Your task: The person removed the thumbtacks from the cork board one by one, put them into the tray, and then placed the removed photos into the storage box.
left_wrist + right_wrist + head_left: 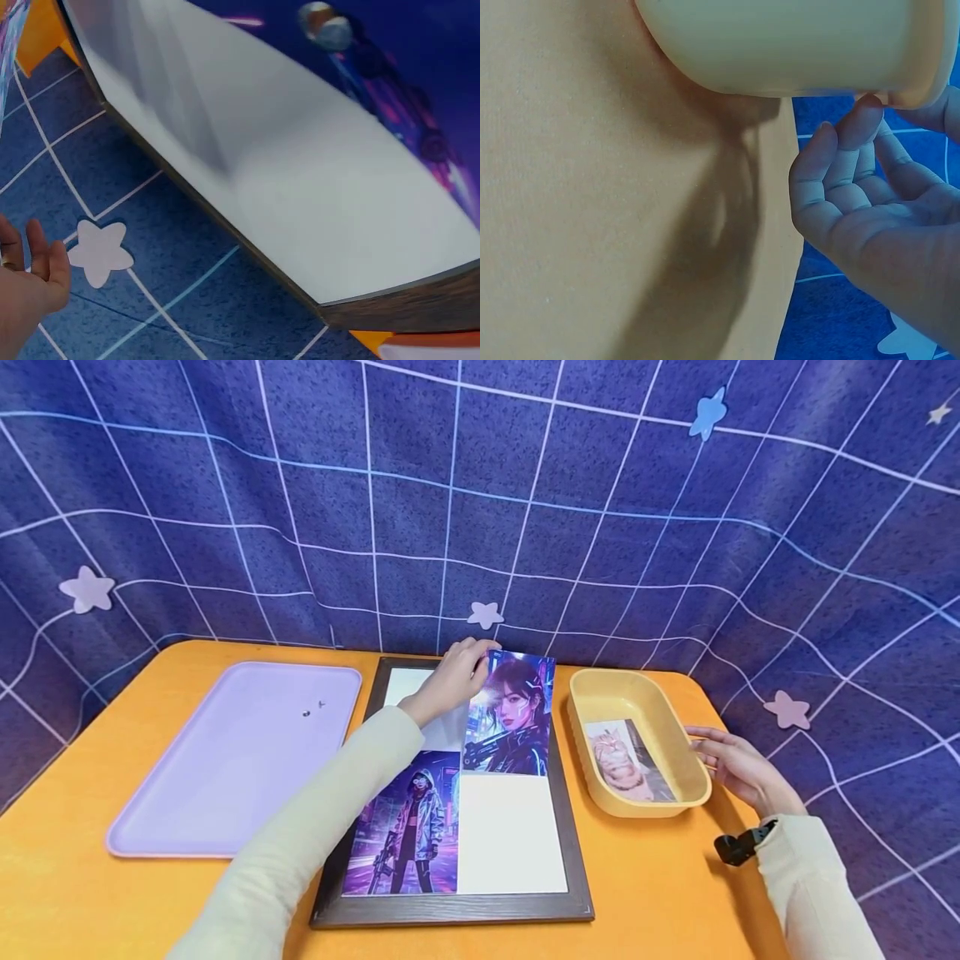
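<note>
In the head view my left hand (457, 675) pinches the upper left corner of a picture card (510, 718) showing a dark-haired figure with a gun. That card hangs over the upper right part of a dark wooden frame (450, 910) with a white backing. Below and left of it, a second picture card (408, 831), of a hooded figure, lies within the frame. My right hand (738, 768) has its fingers loosely bent beside a yellow basket (660, 693), fingertips right at its rim. A cat picture card (626, 760) lies inside the basket.
A lilac tray (240, 760) stands left of the frame, with a few tiny dark things (306, 713) on it. Behind the orange table (637, 877) hangs a blue curtain (412, 518) with grid lines and stars.
</note>
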`<state>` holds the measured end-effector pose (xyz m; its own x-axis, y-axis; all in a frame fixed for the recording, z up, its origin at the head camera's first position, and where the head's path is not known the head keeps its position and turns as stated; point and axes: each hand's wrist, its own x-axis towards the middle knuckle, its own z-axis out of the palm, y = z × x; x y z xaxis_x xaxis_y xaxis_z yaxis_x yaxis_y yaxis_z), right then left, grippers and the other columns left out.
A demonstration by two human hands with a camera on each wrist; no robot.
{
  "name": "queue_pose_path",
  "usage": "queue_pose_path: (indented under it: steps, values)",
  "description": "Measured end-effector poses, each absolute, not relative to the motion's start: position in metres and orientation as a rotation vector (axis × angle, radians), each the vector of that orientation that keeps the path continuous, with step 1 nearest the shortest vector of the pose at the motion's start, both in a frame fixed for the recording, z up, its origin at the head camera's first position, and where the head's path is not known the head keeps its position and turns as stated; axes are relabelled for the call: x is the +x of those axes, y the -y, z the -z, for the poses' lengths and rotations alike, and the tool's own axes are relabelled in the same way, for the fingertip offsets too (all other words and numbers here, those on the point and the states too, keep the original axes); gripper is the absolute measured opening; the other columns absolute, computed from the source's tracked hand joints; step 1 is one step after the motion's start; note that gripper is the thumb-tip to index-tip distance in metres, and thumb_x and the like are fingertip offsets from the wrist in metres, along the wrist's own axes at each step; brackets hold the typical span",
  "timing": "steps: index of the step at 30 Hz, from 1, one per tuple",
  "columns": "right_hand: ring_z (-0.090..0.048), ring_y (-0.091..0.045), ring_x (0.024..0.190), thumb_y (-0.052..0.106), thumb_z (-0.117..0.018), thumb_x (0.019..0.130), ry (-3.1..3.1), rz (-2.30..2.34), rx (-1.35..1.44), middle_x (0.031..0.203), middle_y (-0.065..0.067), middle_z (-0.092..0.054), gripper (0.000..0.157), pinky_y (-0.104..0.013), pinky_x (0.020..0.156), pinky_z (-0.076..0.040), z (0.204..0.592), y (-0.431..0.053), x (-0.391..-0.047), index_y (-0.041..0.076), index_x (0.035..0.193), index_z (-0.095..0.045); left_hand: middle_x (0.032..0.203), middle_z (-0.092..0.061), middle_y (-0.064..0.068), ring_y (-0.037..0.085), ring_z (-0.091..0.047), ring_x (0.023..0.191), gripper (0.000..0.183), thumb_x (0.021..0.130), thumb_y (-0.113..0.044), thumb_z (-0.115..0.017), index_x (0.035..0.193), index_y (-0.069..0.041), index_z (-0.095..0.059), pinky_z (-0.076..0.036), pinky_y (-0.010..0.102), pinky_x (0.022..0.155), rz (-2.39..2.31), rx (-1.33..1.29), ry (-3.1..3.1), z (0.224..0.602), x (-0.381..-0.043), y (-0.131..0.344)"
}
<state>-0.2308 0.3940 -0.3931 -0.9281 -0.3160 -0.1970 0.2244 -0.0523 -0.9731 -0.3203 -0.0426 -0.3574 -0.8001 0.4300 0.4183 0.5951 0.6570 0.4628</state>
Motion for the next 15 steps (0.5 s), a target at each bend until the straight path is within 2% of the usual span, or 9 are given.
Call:
queue_pose_path:
  steps: [6, 15]
  values:
    - [-0.064, -0.007, 0.087, 0.001, -0.038, 0.094, -1.873, 2.037, -0.083, 0.098, 0.004, -0.067, 0.027, -0.023, 0.075, -0.051, 0.393, -0.393, -0.231, 0.016, 0.108, -0.057, 0.095, -0.055, 0.008, 0.023, -0.044, 0.087, 0.034, 0.094, -0.013, -0.040, 0.126, -0.009, -0.052, -0.034, 0.037, 0.082, 0.919, -0.807, 2.597, 0.346, -0.316, 0.042]
    - [-0.064, -0.007, 0.085, 0.000, -0.037, 0.095, -1.878, 2.042, -0.089, 0.096, 0.004, -0.067, 0.028, -0.023, 0.074, -0.051, 0.393, -0.393, -0.230, 0.016, 0.107, -0.058, 0.118, -0.055, 0.011, 0.024, -0.046, 0.097, 0.035, 0.093, -0.012, -0.040, 0.125, -0.008, -0.052, -0.035, 0.041, 0.091, 0.924, -0.786, 2.572, 0.333, -0.318, 0.043]
